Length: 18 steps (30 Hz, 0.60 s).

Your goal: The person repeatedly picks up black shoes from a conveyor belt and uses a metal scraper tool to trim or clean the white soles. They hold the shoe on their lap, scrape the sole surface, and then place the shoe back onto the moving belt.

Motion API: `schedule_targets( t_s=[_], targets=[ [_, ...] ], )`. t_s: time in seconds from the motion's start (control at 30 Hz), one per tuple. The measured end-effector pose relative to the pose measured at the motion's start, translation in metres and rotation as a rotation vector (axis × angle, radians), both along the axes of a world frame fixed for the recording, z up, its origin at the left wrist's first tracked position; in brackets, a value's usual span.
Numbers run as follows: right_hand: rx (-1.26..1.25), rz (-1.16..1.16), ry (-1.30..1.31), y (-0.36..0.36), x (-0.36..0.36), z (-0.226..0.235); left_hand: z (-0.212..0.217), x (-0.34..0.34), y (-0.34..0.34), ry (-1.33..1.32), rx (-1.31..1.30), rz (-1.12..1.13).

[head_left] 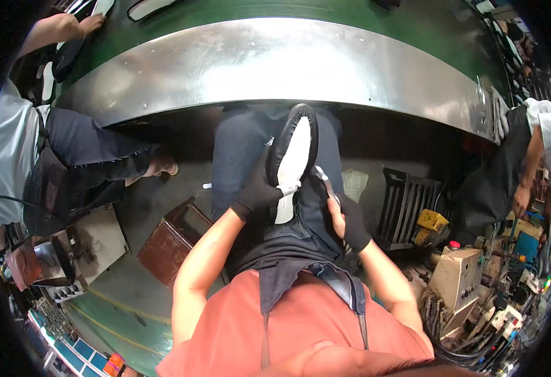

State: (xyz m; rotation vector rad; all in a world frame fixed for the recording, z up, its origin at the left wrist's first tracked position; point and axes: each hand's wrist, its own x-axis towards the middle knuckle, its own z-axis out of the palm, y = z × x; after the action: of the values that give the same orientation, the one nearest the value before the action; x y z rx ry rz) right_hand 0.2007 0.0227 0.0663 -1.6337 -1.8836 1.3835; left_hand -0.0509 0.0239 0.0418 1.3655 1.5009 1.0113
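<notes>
Across my lap lies a black shoe upper (313, 139) with its underside turned up and its toe pointing at the bench. A white insole (296, 149) runs down its middle. My left hand (258, 195), in a black glove with white tape at a fingertip, is wrapped round the shoe near the heel end. Just to the right of the heel, my right hand (349, 218) grips a slim metal hand tool (323, 179). That glove leaves the thumb bare. The tool's exact kind is hard to make out.
A steel bench edge (275, 66) fronts a green conveyor belt (351, 11). Co-workers sit at left and right. A brown box (172, 242) stands at left; a black slatted crate (407, 210) and machinery (457, 279) are at right.
</notes>
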Motion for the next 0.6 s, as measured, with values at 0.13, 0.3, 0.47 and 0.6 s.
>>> schedule_targets(
  t_s=[0.13,0.3,0.47,0.6],
  targets=[
    [0.033,-0.288,0.146,-0.022,-0.001,-0.028,0.018,0.002,0.012,-0.550,-0.049,0.027],
    [-0.059,-0.268,0.145,-0.002,0.008,-0.027,0.100,0.011,0.145,-0.597,0.077,0.072],
    [-0.052,-0.243,0.132,0.004,0.006,-0.017,0.128,0.031,0.245,-0.758,0.487,0.159],
    [-0.011,-0.326,0.224,-0.005,0.005,-0.031,0.094,0.052,0.166,0.271,0.747,-0.642]
  ],
)
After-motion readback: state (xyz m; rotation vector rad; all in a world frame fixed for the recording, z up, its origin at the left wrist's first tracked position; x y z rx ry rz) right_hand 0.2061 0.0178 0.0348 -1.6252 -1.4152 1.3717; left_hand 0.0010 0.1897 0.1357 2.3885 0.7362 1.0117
